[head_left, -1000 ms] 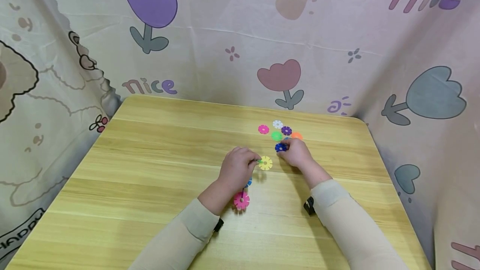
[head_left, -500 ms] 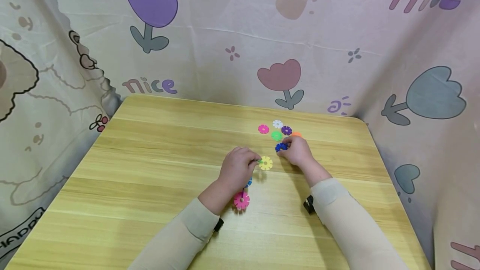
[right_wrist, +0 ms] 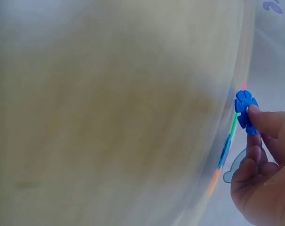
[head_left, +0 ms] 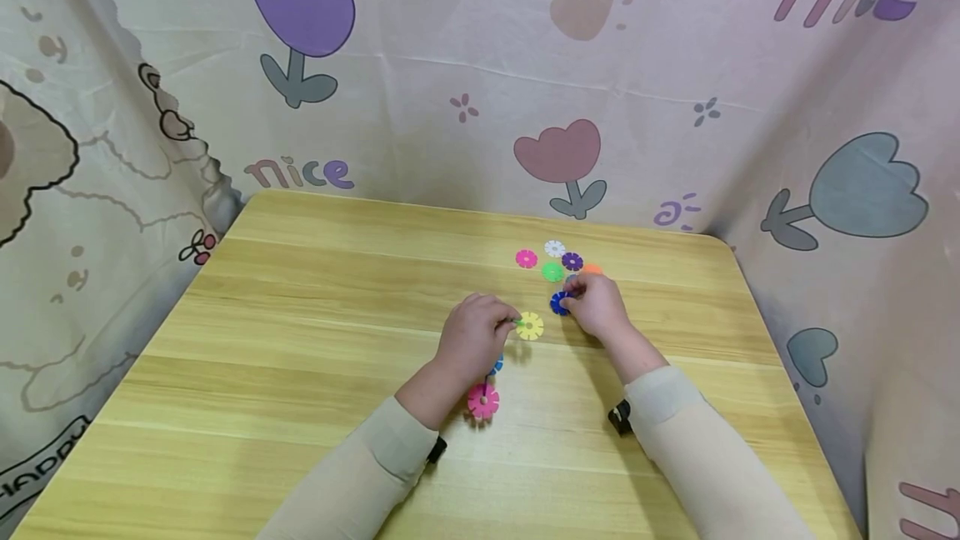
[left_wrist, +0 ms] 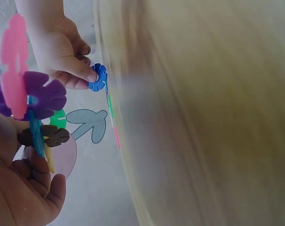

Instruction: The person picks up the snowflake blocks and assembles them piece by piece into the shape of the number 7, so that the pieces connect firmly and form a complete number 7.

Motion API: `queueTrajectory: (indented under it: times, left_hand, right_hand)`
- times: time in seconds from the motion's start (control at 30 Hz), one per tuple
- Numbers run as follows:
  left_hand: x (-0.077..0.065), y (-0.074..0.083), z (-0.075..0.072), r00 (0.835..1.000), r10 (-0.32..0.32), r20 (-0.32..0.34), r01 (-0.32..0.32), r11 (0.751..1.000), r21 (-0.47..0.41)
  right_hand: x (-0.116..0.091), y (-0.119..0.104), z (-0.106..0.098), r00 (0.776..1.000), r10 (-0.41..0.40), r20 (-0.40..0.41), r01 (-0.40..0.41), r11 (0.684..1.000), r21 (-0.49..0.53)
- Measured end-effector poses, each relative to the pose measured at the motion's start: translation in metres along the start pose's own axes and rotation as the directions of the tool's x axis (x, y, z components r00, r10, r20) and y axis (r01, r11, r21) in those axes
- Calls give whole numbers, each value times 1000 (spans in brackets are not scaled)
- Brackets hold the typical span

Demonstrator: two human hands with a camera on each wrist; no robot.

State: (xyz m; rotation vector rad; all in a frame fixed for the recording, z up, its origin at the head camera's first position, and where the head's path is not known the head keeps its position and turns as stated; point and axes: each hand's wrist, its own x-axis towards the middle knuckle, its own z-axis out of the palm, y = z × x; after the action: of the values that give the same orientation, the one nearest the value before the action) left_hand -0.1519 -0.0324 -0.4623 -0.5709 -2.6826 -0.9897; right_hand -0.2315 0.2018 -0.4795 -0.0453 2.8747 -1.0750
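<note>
My left hand [head_left: 472, 338] grips a joined chain of slotted, flower-shaped plastic discs. A pink disc [head_left: 483, 401] forms its near end and a yellow disc [head_left: 531, 326] its far end. Between them the left wrist view shows a purple disc [left_wrist: 48, 96], a light blue disc [left_wrist: 36, 134], a brown disc [left_wrist: 58, 135] and a green disc [left_wrist: 58, 118]. Over to the right, my right hand [head_left: 597, 307] pinches a single dark blue disc [head_left: 558, 303] between thumb and fingers. That disc is apart from the chain, just beyond the yellow one.
Loose discs lie flat beyond my right hand: pink [head_left: 527, 259], white [head_left: 555, 248], purple [head_left: 572, 262], green [head_left: 552, 272] and orange [head_left: 592, 269]. A blue one is partly hidden by my fingers. A printed curtain [head_left: 420, 90] hangs behind the wooden table [head_left: 300, 315].
My right hand has lifted and turned the dark blue disc, bringing it slightly toward me with more of its face showing. My left hand and the chain have stayed in place.
</note>
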Motion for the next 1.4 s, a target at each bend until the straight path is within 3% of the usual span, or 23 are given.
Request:
queueTrajectory:
  times: [0.47,0.77,1.4]
  left_hand:
    - [0,1,0,999,-34,2,34,999,5]
    - [1,0,1,999,-50,14,50,999,0]
    - [1,-1,1,996,-84,30,84,996,15]
  right_hand:
    - [-21,6,-8,999,-29,-21,33,981,192]
    - [-42,-4,-12,993,-111,-45,119,945,304]
    - [-56,-9,-13,986,-159,-44,163,905,392]
